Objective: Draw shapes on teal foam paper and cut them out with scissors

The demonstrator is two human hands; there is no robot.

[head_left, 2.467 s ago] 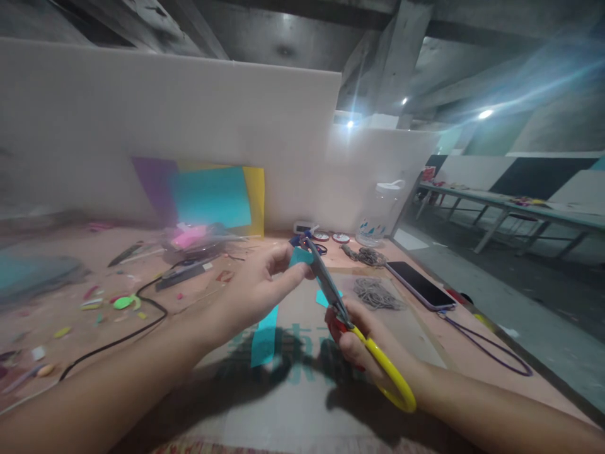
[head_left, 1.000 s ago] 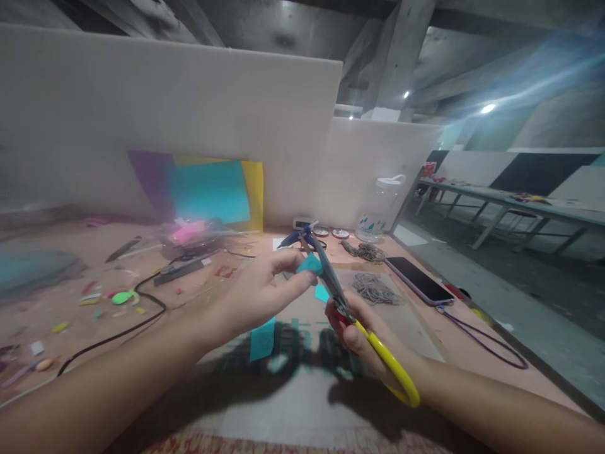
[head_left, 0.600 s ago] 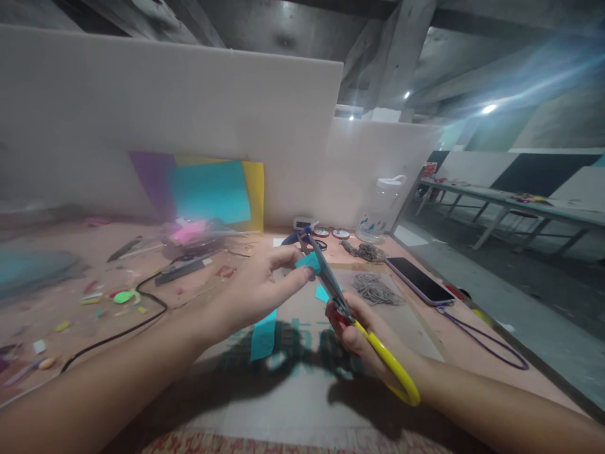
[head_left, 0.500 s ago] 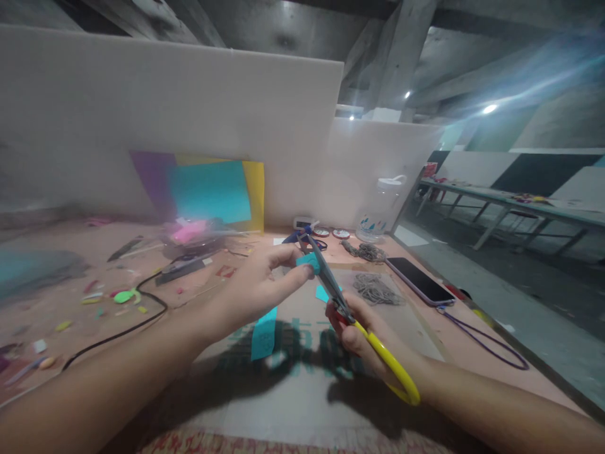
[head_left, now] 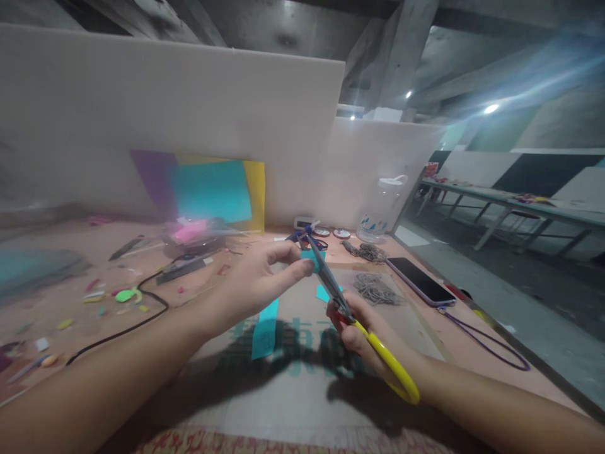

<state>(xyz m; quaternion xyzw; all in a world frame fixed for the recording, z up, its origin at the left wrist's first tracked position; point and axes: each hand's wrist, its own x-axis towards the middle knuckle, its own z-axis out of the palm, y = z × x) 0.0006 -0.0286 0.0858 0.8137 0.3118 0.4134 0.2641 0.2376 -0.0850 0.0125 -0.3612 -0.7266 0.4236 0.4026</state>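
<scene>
My left hand pinches a small teal paper piece between thumb and fingers. Wrapped round the yellow-handled scissors is my right hand; the blades point up and away, touching or just beside the paper at its right. Below my left hand lies a teal paper strip on a translucent sheet with teal characters. Another small teal scrap rests under the scissors. Whether the blades are fully closed is hard to tell.
A phone with a purple strap lies at the right edge, near grey cord. Behind stand a clear bottle and coloured sheets. Clay scraps and a black cable are at the left.
The teal piece in my left hand has turned and shows more of itself above the thumb and towards the blades. Both hands have stayed in nearly the same place.
</scene>
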